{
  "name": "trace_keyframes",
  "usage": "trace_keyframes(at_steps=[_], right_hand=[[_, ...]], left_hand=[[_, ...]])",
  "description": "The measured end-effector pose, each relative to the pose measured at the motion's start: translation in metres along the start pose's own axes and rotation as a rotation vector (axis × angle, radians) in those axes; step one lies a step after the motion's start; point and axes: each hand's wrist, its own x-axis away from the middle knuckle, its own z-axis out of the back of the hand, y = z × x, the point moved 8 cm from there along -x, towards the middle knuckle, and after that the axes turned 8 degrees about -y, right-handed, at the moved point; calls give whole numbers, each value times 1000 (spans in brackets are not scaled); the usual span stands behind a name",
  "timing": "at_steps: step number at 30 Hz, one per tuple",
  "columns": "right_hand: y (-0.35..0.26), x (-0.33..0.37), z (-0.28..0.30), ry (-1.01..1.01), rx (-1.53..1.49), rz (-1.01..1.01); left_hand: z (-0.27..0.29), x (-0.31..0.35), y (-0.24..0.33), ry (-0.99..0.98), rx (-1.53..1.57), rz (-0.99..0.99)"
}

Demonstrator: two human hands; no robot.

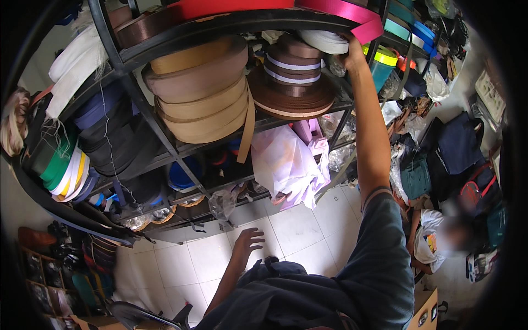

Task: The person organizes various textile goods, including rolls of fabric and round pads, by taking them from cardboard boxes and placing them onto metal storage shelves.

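The rack (106, 34) is filling the upper ctr; its upper board is running close above the white roll (322, 41), so the room there is looking tight. The floor (297, 228) is giving open room b/w rack and person. The tan stack (203, 110) is standing L of ctr, w/ one tape end hanging over the shelf edge. The brown stack (289, 100) is standing just R of it, and the pink bag (283, 159) is hanging below. The pink roll (335, 7) is sitting up on the rack, its free end hanging past the board edge, just above the R hand (351, 53). The white roll is lying at the top R of the brown stack. The R hand is resting at its R edge; its fingers are partly hiding, so I can't tell if they are pinching. The L hand (249, 242) is hovering over the floor, fingers a little spread.

Counting: 1 rack; the tan stack is showing approx. 4 rolls; the brown stack is showing 2 pale stripes; 1 pink bag; 1 pink roll; 1 white roll; 2 hands.
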Motion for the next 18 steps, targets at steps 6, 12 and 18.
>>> trace_keyframes(at_steps=[6,12,18], right_hand=[[10,6,-27,112,206,-40],[28,-6,-37,-3,333,-75],[31,-2,-52,-14,209,-161]], left_hand=[[11,8,-7,73,-4,1],[6,-2,-10,88,18,20],[-1,-8,-10,79,13,-1]])
